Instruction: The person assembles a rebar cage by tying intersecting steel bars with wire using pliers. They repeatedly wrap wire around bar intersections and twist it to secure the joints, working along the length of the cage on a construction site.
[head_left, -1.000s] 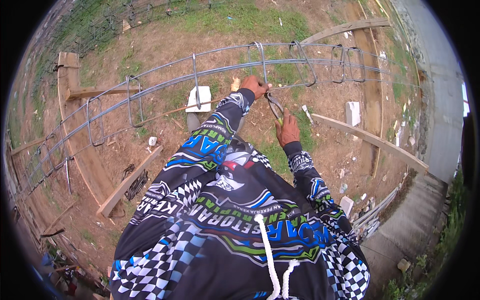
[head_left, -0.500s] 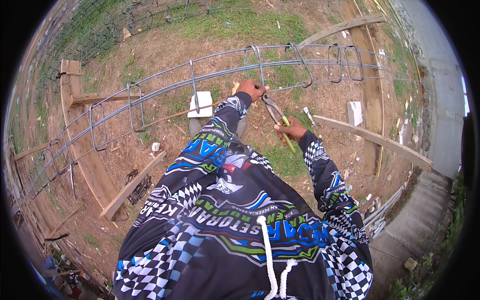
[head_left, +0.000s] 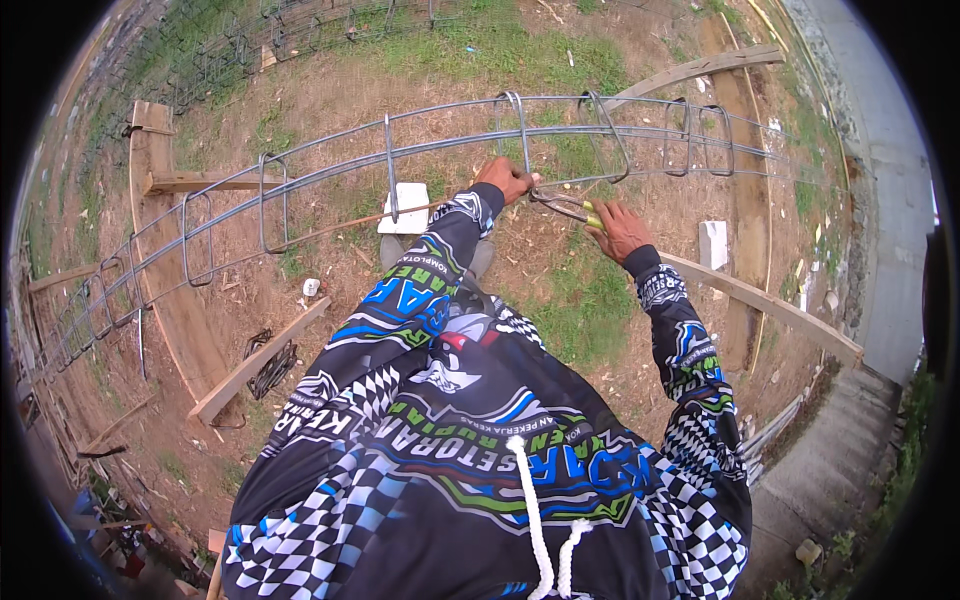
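Note:
A long rebar cage (head_left: 440, 148) of thin steel bars with bent rectangular stirrups (head_left: 391, 170) stretches across in front of me. My left hand (head_left: 503, 180) is closed around its near lower bar, by the foot of a stirrup. My right hand (head_left: 622, 232) grips the yellow-green handles of a pair of pincers (head_left: 560, 205). The pincers lie nearly level, their jaws touching the joint of bar and stirrup beside my left fingertips. Whatever is between the jaws is too small to make out. A rust-brown stretch of the near bar (head_left: 350, 222) runs left from my left hand.
Timber supports stand under the cage, at left (head_left: 165, 260) and right (head_left: 742, 200). A wooden strip (head_left: 765, 300) slants at the right. A white block (head_left: 405, 208) lies near my feet, another pale block (head_left: 712, 243) further right. More cages (head_left: 300, 45) lie on the grass beyond.
My right hand has moved up and to the right, swinging the pincers' handles from pointing down toward me to pointing right. The jaws and my left hand stay at the same joint.

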